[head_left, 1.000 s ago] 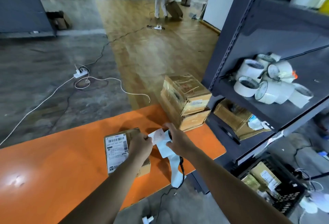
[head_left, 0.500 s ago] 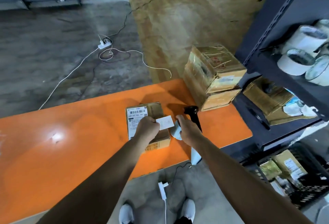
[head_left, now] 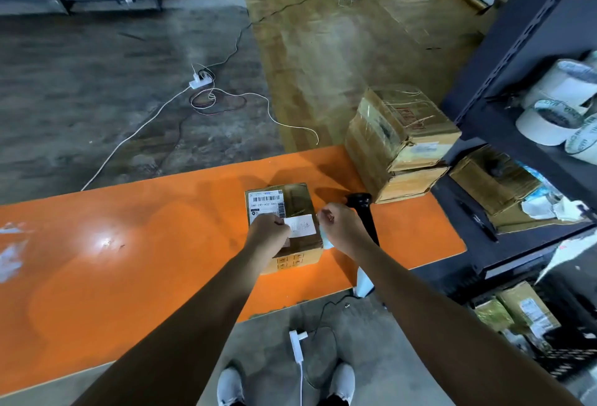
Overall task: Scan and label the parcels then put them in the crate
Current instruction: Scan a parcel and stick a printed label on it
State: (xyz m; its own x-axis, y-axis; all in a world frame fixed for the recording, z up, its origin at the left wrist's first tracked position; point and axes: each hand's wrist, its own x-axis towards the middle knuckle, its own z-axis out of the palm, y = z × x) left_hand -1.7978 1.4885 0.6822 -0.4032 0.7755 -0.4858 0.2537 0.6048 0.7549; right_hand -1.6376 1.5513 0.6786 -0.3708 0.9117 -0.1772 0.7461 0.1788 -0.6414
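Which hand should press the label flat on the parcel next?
Left hand: it pinches the label on the parcel top. Right hand is beside the parcel, gripping the liner.

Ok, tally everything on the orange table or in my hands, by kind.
Boxes: 3 (small parcel, upper big box, lower big box)
Scanner: 1
White label: 1
Backing strip: 1
Total: 6

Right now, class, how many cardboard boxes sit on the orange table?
3. A small labelled parcel lies near the middle of the table. Two larger ones are stacked at its far right end, the upper box on the lower box. None appears hidden.
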